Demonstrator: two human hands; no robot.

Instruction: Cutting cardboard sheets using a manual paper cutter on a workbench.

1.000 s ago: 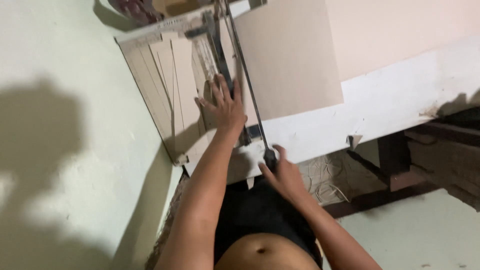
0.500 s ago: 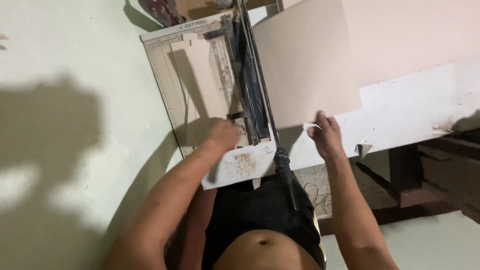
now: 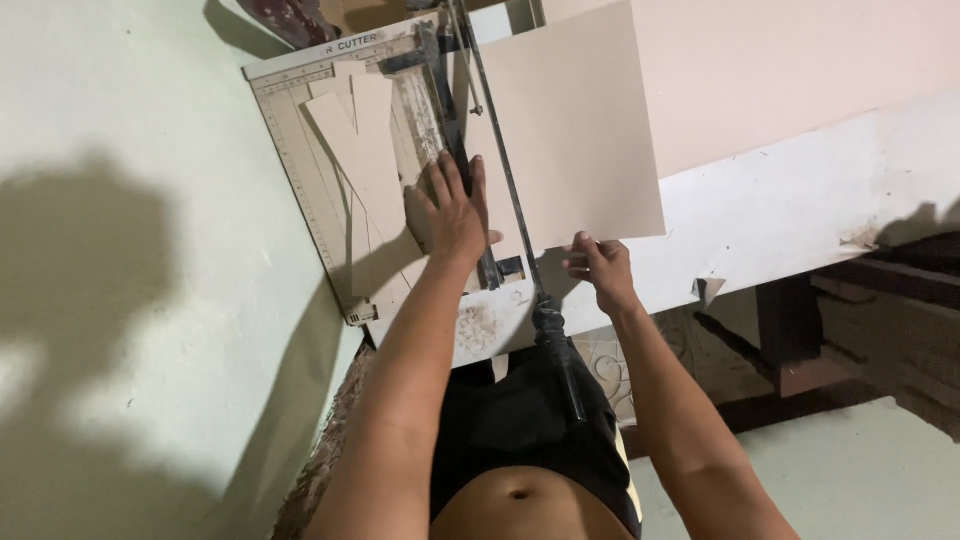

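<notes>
While the left hand (image 3: 452, 213) lies flat with its fingers (image 3: 447, 172) spread wide, it presses down on the paper cutter (image 3: 340, 180) right beside the long dark blade arm (image 3: 497, 160), gripping nothing. The right hand (image 3: 598, 267) is at the near corner of a big beige sheet of card (image 3: 570, 130), with its fingers curled in and pinching that corner. The sheet lies on the far side of the blade arm from the left hand, partly over the cutter's edge and partly over the white counter (image 3: 800, 215). On the cutter's gridded board, to the left of the pressing hand, sit a few narrow cut strips of card (image 3: 365, 150), overlapping at slight angles. The blade arm runs from the top of the cutter down toward the person, ending in a black handle (image 3: 560, 355) that sticks out past the counter's edge over the person's black shorts (image 3: 520, 420). A second, larger beige sheet (image 3: 790, 70) lies further back on the counter.
</notes>
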